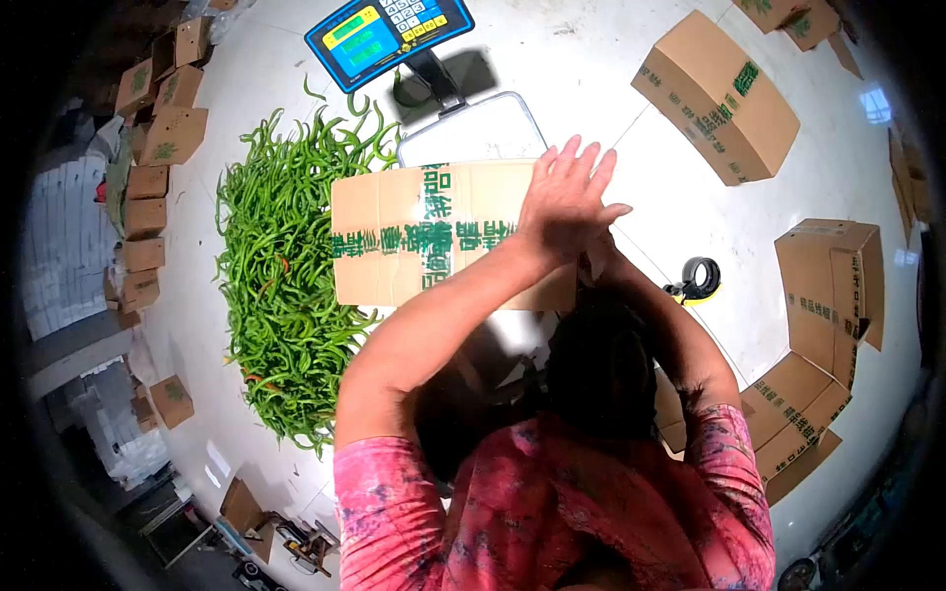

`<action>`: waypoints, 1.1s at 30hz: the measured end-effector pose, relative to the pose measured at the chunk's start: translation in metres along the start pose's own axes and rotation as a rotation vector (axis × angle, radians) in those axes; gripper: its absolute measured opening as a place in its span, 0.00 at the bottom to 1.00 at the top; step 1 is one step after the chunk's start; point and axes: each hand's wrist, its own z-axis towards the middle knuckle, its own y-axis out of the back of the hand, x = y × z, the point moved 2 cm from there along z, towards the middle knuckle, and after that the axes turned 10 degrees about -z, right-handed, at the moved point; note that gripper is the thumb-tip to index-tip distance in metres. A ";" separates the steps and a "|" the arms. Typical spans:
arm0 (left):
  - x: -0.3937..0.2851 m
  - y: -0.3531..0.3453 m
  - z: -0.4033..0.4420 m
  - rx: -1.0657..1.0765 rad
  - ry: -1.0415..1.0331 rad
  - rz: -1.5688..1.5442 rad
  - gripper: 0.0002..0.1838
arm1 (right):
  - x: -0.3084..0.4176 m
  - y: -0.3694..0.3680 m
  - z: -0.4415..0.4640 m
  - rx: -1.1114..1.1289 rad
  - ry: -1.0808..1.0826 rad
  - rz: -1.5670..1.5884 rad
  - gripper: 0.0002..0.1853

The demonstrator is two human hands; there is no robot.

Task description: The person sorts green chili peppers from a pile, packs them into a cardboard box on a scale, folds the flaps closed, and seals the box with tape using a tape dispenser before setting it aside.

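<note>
A cardboard box point(384, 236) with green print lies in front of me, between the heap of green peppers point(286, 266) and my arms. My left hand point(572, 197) rests at the box's right end, its fingers stretched out and spread. Just below and behind it is my right hand point(599, 251), mostly covered, so its fingers cannot be made out. Beyond the box stands a scale with a metal platform point(473, 133) and a blue and yellow display point(389, 37).
A black and yellow tape dispenser point(700, 280) lies on the floor to the right. One closed box point(719, 98) is at the upper right, with opened cartons point(828, 291) below it. Several small boxes point(146, 219) line the left side.
</note>
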 end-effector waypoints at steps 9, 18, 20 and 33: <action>0.157 0.100 -0.093 0.032 0.519 -0.010 0.28 | -0.009 -0.026 0.015 -0.105 -0.485 0.704 0.35; 0.222 0.139 -0.200 -0.552 1.335 -1.431 0.37 | -0.138 -0.039 0.029 -0.293 -0.341 0.394 0.27; 0.225 0.135 -0.217 -0.607 1.371 -1.519 0.37 | -0.171 -0.037 0.027 -0.360 -0.257 0.131 0.25; 0.203 0.098 -0.251 -0.674 1.419 -1.568 0.37 | -0.221 -0.038 -0.012 -0.023 -0.765 0.821 0.31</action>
